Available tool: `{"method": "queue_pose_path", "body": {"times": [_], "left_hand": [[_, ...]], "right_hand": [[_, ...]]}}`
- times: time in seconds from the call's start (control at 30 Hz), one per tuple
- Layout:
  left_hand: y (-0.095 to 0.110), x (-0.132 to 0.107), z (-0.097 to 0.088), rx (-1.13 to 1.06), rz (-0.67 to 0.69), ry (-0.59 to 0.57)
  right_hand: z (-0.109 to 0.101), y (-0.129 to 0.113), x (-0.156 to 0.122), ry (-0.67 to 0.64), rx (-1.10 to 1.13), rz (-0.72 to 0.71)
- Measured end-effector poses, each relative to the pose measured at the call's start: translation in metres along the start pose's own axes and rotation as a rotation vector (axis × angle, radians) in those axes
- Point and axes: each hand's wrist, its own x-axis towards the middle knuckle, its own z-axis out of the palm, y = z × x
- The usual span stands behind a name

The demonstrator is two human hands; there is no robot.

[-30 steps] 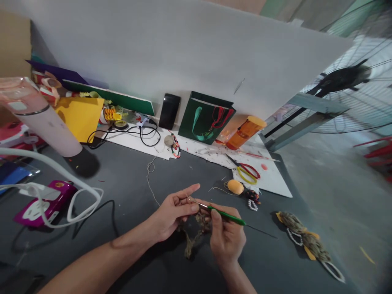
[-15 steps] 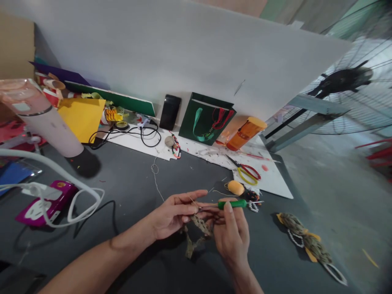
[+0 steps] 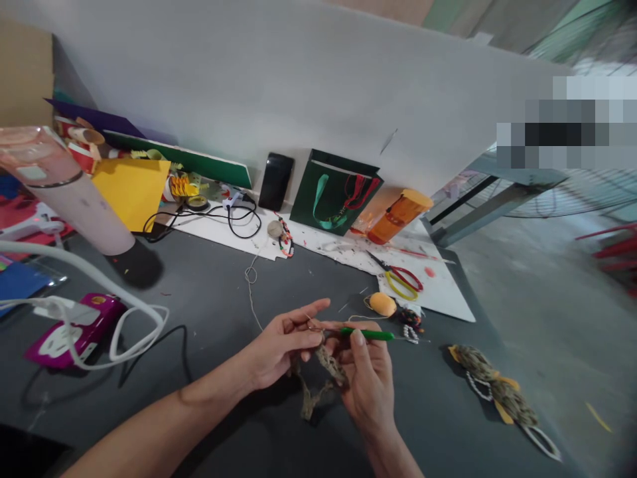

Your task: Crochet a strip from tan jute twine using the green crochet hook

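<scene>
My right hand [image 3: 367, 375] grips a crochet hook [image 3: 371, 334] by its green handle, the thin metal shaft pointing left. Between thumb and fingers, my left hand [image 3: 281, 346] pinches the upper edge of an olive-brown crochet strip [image 3: 331, 365], close to the hook's tip. The strip dangles below both hands in a loop, partly covered by my fingers. Thin yarn [image 3: 251, 285] runs from a small grey-beige ball [image 3: 274, 230] across the table to my left hand. The very tip of the hook is too small to make out clearly.
Scissors [image 3: 401, 279], an orange egg-shaped piece [image 3: 383, 304] and a beaded chain [image 3: 411, 334] lie beyond my right hand. A crocheted braid [image 3: 497, 385] rests at the right edge. A purple power strip [image 3: 74, 332] and white cable [image 3: 144, 309] are at left; a phone [image 3: 276, 181] leans behind.
My right hand and the crochet hook have shifted left, bringing the handle closer to my left hand. The left hand keeps its pinch, with its extended finger moved slightly.
</scene>
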Motion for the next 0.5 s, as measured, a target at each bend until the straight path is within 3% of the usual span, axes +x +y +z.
{"method": "queue_pose_path", "body": {"times": [0.17, 0.33, 0.5], "left_hand": [[0.0013, 0.0003, 0.0009, -0.043, -0.013, 0.011], [0.0005, 0.0003, -0.0022, -0.098, -0.07, -0.002], [-0.0017, 0.0002, -0.0028, -0.083, -0.031, 0.012]], "right_hand": [[0.0005, -0.0035, 0.0021, 0.044, 0.025, 0.016], [-0.0023, -0.004, 0.0053, -0.057, 0.061, 0.04], [0.0001, 0.0027, 0.0055, -0.041, -0.017, -0.035]]}}
